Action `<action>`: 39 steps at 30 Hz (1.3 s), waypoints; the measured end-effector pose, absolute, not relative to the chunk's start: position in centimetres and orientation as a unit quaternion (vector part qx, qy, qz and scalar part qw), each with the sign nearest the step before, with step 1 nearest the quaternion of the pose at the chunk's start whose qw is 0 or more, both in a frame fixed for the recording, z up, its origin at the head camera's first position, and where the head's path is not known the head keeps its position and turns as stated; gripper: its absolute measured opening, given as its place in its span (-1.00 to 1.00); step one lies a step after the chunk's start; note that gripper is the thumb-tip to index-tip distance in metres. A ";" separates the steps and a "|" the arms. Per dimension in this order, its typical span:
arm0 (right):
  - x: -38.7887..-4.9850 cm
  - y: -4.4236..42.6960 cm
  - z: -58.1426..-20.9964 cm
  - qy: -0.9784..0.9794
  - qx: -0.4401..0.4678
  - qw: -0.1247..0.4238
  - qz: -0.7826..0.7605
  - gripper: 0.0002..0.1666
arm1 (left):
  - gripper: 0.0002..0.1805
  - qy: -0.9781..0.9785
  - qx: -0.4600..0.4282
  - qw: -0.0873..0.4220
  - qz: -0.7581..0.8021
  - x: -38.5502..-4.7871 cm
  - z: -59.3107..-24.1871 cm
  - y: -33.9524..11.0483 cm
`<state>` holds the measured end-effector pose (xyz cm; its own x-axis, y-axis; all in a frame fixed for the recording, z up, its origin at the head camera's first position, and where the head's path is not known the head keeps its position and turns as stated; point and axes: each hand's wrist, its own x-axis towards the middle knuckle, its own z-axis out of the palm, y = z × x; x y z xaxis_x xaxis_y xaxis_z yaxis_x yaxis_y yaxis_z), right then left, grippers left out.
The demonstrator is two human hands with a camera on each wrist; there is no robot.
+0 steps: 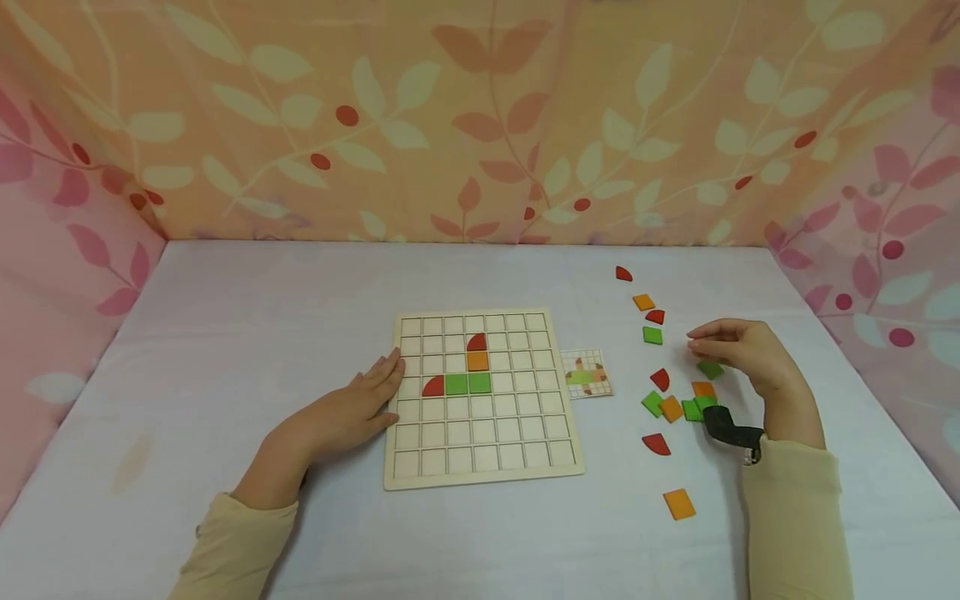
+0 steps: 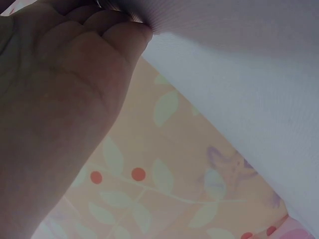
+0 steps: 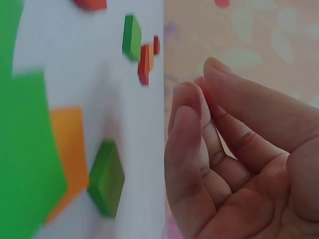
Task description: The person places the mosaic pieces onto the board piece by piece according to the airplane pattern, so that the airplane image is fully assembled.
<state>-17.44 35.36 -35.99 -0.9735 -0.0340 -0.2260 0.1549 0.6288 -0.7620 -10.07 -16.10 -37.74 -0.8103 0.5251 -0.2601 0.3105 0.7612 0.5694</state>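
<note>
A square wooden grid board point(image 1: 517, 457) lies on the white cloth. Several tiles sit in its cells: a red quarter-round point(image 1: 477, 342), an orange square point(image 1: 477, 361), green squares point(image 1: 468, 383) and another red quarter-round point(image 1: 434, 386). My left hand point(image 1: 348, 412) rests at the board's left edge, its fingers extended and touching the rim. Above the loose tiles at the right hovers my right hand point(image 1: 742, 350), fingers bent loosely with no tile visible between them. Near its fingertips lie a green tile point(image 1: 710, 369) and a green square point(image 1: 652, 335).
A small pattern card point(image 1: 587, 372) sits against the board's right side. Scattered to its right are orange squares point(image 1: 679, 504), red quarter-rounds point(image 1: 656, 444) and a cluster of green and orange tiles point(image 1: 671, 408). Leaf-patterned fabric point(image 1: 480, 125) walls the back and sides.
</note>
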 end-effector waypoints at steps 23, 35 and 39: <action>-16.7 39.8 -37.9 0.898 0.097 0.162 -0.397 -0.45 | -0.25 0.912 0.227 0.217 0.263 -10.2 -37.9 -16.2; -16.6 39.3 -38.0 0.921 0.073 0.172 -0.342 -0.31 | -0.25 0.909 0.234 0.220 0.265 -10.3 -37.7 -16.2; -16.9 38.9 -37.9 0.922 0.078 0.177 -0.336 -0.32 | -0.25 0.909 0.235 0.219 0.265 -10.3 -37.7 -16.3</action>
<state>-16.87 38.93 -37.93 -0.9250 0.0246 -0.3792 0.2630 0.7619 -0.5919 -10.27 -16.29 -37.68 -0.7933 0.5439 -0.2736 0.3112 0.7485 0.5856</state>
